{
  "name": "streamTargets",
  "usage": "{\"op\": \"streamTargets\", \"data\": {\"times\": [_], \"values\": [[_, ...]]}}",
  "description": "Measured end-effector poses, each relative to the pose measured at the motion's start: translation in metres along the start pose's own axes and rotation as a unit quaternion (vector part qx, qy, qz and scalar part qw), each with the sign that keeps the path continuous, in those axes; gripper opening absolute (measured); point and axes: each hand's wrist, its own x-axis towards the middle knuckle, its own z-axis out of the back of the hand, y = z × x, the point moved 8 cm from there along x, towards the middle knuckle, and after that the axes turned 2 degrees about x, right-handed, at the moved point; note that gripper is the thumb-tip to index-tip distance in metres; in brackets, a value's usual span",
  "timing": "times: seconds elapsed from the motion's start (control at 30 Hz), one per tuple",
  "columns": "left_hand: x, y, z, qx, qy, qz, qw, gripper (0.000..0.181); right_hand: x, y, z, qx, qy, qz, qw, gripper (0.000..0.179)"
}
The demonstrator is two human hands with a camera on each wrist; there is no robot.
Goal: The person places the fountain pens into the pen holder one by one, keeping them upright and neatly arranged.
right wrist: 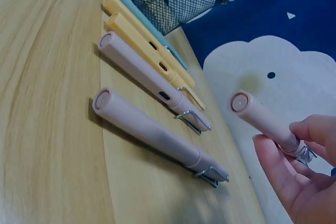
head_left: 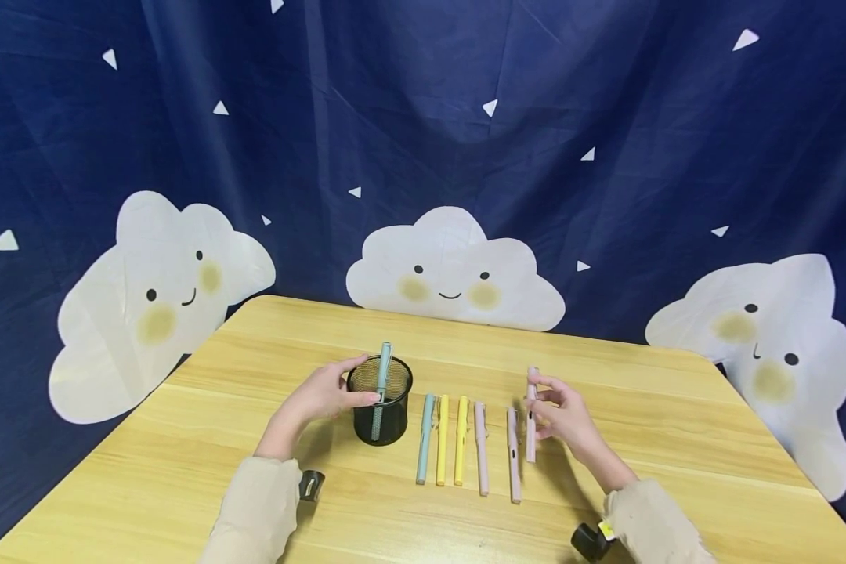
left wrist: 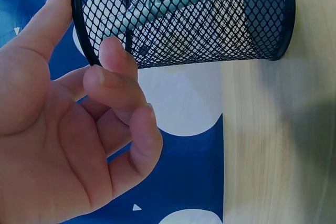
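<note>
A black mesh pen holder [head_left: 382, 423] stands upright on the table with one teal pen [head_left: 384, 366] leaning inside it. My left hand [head_left: 324, 395] grips the holder's rim from the left, thumb on the near side. In the right hand [head_left: 567, 415], a pale pink pen [right wrist: 265, 124] is pinched between thumb and fingers, held up off the table. Left of that hand lies a row of pens: a teal pen [head_left: 426, 439], two yellow pens [head_left: 442, 440] [head_left: 461, 440], and two pink pens [head_left: 482, 449] [head_left: 514, 456]. Their metal clips point toward the far side.
The wooden table [head_left: 183, 470] carries everything. A dark blue curtain [head_left: 423, 141] with white clouds hangs directly behind its far edge. Black devices [head_left: 311, 486] [head_left: 591, 542] sit at both wrists, beside the beige sleeves [head_left: 257, 501].
</note>
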Motion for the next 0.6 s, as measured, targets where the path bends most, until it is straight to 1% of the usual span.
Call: {"op": "streamTargets", "data": {"times": [0.2, 0.37, 0.6], "values": [[0.000, -0.001, 0.000, 0.001, -0.001, 0.000, 1.0000, 0.075, 0.001, 0.002, -0.006, 0.017, 0.006, 0.010, 0.9998, 0.050], [0.000, -0.001, 0.000, -0.001, 0.000, -0.002, 1.0000, 0.074, 0.002, 0.005, -0.010, 0.031, 0.010, 0.009, 0.9994, 0.051], [0.000, 0.000, 0.000, 0.006, -0.003, 0.007, 1.0000, 0.074, 0.003, 0.007, -0.014, 0.036, 0.007, 0.000, 0.9993, 0.050]]}}
